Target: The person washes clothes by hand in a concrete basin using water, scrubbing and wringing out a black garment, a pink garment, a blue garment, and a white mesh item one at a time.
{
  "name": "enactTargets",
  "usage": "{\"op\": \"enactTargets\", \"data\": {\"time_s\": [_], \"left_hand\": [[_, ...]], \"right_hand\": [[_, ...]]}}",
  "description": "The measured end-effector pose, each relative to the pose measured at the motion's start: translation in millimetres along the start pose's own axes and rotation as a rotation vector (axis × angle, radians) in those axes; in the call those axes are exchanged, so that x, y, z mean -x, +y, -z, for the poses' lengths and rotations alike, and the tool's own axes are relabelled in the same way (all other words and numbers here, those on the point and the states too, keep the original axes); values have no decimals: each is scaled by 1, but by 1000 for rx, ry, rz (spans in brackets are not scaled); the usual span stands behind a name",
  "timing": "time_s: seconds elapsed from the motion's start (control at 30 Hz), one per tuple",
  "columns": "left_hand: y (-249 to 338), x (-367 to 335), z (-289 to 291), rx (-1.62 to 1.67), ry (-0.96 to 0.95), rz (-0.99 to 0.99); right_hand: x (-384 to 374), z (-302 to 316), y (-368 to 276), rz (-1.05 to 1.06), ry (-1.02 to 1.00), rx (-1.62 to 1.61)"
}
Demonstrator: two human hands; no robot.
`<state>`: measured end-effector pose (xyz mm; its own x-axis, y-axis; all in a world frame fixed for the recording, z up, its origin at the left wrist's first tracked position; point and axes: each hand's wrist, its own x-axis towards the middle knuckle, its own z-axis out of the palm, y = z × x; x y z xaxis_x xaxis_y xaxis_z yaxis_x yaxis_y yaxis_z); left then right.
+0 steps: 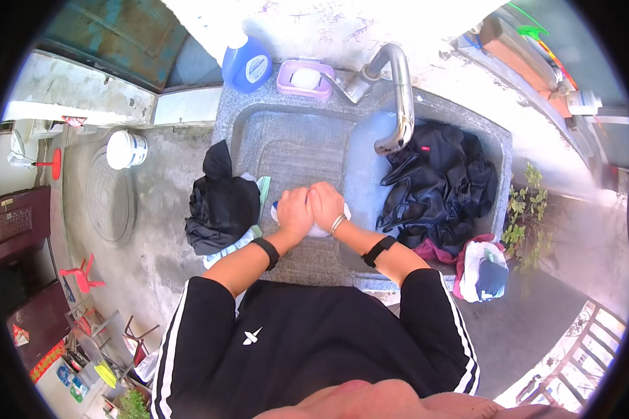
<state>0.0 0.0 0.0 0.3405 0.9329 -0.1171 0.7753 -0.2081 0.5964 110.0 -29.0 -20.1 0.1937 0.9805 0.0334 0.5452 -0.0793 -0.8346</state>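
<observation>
Side by side and touching, my left hand (295, 212) and my right hand (326, 207) are both closed on a bunched white cloth (320, 231) with a bit of blue on it. They press it onto the ribbed washboard (302, 155) of a grey stone sink. Most of the cloth is hidden beneath my fingers. To the right, dark wet clothes (440, 178) lie heaped in the basin, which holds bluish, cloudy water (365, 185). A black garment (220, 206) hangs over the sink's left edge, on top of pale green and light blue cloths.
A metal faucet (402, 105) arches over the basin. Along the back ledge stand a blue detergent bottle (243, 66) and a pink soap dish (284, 88) with white soap (306, 78). Maroon and white fabric (476, 269) drapes over the near right corner. A white bucket (124, 151) is on the floor at left.
</observation>
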Motion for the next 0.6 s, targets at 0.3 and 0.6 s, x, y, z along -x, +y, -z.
{"op": "enactTargets", "data": {"time_s": [0.3,0.6], "left_hand": [[14,-10,52,285,39,140],[-21,-63,202,411,364,82]], "right_hand": [[1,35,1,-232,224,-113],[52,108,0,-470,113,-292]]}}
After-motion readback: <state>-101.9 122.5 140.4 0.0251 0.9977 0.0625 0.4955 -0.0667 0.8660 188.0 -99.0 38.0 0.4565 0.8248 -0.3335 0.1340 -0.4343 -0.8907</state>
